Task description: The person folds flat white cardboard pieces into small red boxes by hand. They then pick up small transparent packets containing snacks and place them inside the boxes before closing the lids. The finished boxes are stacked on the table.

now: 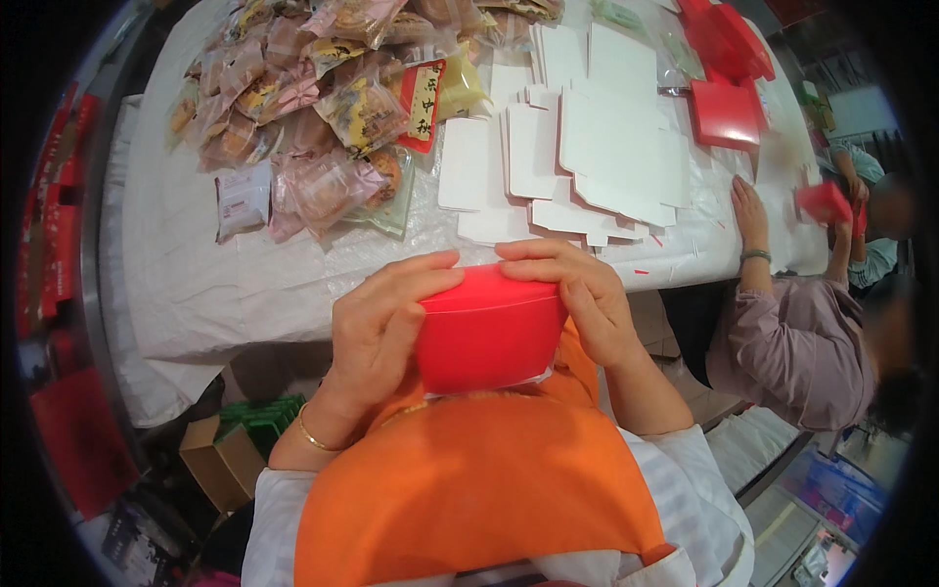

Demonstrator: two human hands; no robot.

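Note:
Between my two hands I hold a red cardboard box [486, 338] in front of my orange apron, just off the near table edge. My left hand [383, 315] grips its left side, thumb on the front and fingers over the top edge. On the right side, my right hand [577, 293] holds it the same way, fingers along the top edge. The box's front face and a folded upper edge show; its inside is hidden. Beyond my hands lie stacked flat white cardboard blanks [621, 147]. Left of these is a pile of wrapped pastries [323, 117].
A white cloth covers the table [235, 303]. Red boxes [726, 115] lie at the far right. A co-worker's hand [750, 210] rests on the table's right edge; another person farther off holds a red box [824, 203]. Below left stands an open brown carton [223, 460].

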